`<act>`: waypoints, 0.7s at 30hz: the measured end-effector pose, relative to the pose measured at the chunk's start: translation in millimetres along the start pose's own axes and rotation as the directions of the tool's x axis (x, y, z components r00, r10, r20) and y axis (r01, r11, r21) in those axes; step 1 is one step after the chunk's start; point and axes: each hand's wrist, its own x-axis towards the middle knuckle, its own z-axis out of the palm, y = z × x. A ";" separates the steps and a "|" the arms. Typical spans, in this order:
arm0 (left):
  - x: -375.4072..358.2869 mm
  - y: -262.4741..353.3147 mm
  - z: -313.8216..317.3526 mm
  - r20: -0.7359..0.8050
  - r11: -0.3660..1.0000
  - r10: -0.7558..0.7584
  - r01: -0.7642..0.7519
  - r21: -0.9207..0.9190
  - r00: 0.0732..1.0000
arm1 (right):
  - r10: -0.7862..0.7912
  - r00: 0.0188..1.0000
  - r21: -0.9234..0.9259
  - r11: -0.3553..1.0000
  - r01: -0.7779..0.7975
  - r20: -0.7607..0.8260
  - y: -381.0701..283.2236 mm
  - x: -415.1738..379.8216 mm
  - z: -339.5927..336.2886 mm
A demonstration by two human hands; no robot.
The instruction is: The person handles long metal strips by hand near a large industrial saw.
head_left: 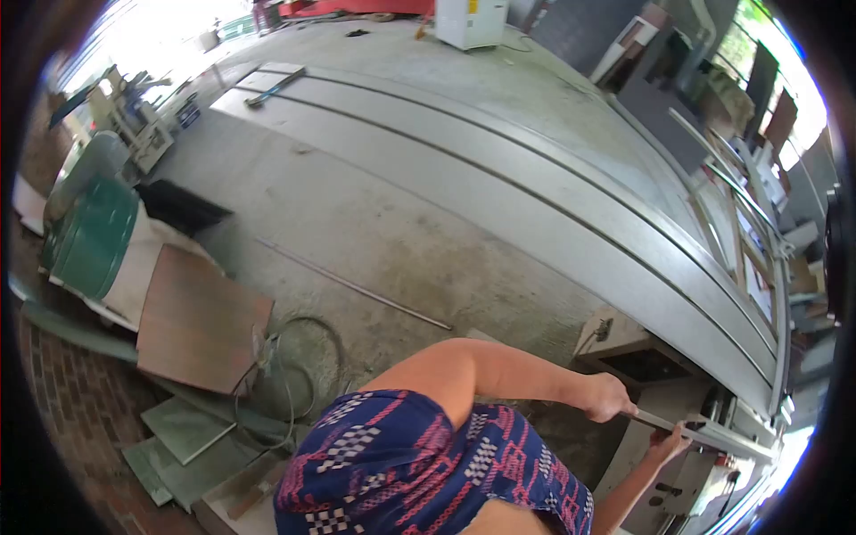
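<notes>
My left hand [609, 399] is at the lower right, its fingers closed round the near end of a narrow pale bar [654, 420]. Just below it, my right hand [669, 443] has its fingers bent up against the same bar, farther along; what lies between those fingers is too small to make out. The bar runs rightward to a light metal rail [733, 440] on a machine. Beneath my right hand is the machine's pale body [685, 486] with dark knobs.
A long grey sliding table [499, 178] crosses from upper left to lower right. At the left stand a green drum [94, 236] and a brown board [201, 316]. A coiled hose [292, 392] and a thin rod [357, 287] lie on the floor. Panels lean at the upper right.
</notes>
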 end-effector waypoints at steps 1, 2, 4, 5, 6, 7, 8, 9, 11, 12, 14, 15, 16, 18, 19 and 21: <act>-7.5 0.4 -3.2 0.013 1.000 0.013 -0.013 0.007 1.000 | -0.014 0.999 0.059 0.998 0.016 -0.031 2.4 -5.9 1.4; -13.7 -2.4 -4.0 0.019 1.000 0.010 -0.010 -0.021 1.000 | -0.001 0.998 0.091 0.996 0.006 -0.061 -8.1 -25.5 11.0; -27.8 -0.1 -13.7 0.055 0.997 -0.002 0.006 -0.073 0.998 | 0.038 0.994 0.169 0.985 -0.021 -0.100 -39.0 -74.6 39.9; -29.7 2.4 -23.7 0.086 0.995 -0.020 0.028 -0.093 0.996 | 0.047 0.993 0.141 0.990 -0.031 -0.108 -32.7 -70.5 35.8; -26.4 -0.1 -25.1 0.128 0.999 -0.012 0.018 -0.049 0.992 | 0.043 0.998 0.153 0.988 -0.035 -0.048 -31.0 -77.0 34.7; -26.3 2.1 -30.5 0.131 1.000 -0.030 0.031 -0.004 0.991 | 0.059 0.997 0.118 0.992 -0.054 -0.043 -20.2 -77.5 31.8; -26.3 12.7 -46.1 0.145 0.999 -0.046 0.045 0.013 0.988 | 0.055 0.997 0.105 0.993 -0.050 -0.045 -19.1 -84.9 36.3; -24.7 24.3 -59.2 0.155 0.998 -0.063 0.058 0.036 0.986 | 0.081 0.995 0.160 0.985 -0.071 -0.056 -32.5 -106.2 49.0; -4.8 27.9 -53.0 0.087 0.991 -0.019 0.007 0.137 0.996 | 0.053 0.993 0.099 0.994 -0.042 -0.106 -14.7 -109.3 50.4; 8.8 26.9 -52.5 0.091 0.988 0.020 -0.034 0.153 0.996 | 0.031 0.990 0.093 0.995 -0.018 -0.140 -15.6 -114.8 62.0; 35.6 37.4 -49.3 0.077 0.978 0.052 -0.067 0.200 0.996 | 0.002 0.990 0.130 0.991 0.017 -0.143 -8.2 -122.0 70.2; 52.7 47.4 -45.4 0.097 0.980 0.052 -0.070 0.186 0.994 | -0.010 0.993 0.167 0.985 0.030 -0.120 -1.1 -122.5 70.0; 68.4 56.2 -40.8 0.116 0.983 0.048 -0.067 0.170 0.992 | 0.016 0.995 0.185 0.983 0.002 -0.094 -5.9 -131.7 73.9; 98.8 61.0 -20.2 0.104 0.978 0.077 -0.095 0.185 0.992 | 0.052 0.996 0.141 0.989 -0.042 -0.067 -33.4 -160.4 86.4; 114.8 63.8 -10.8 0.128 0.977 0.068 -0.092 0.193 0.989 | 0.064 0.995 0.081 0.995 -0.059 -0.071 -40.2 -167.1 90.0; 134.3 69.6 1.5 0.169 0.975 0.052 -0.087 0.206 0.984 | 0.111 0.992 0.155 0.981 -0.120 0.064 -19.1 -181.2 93.2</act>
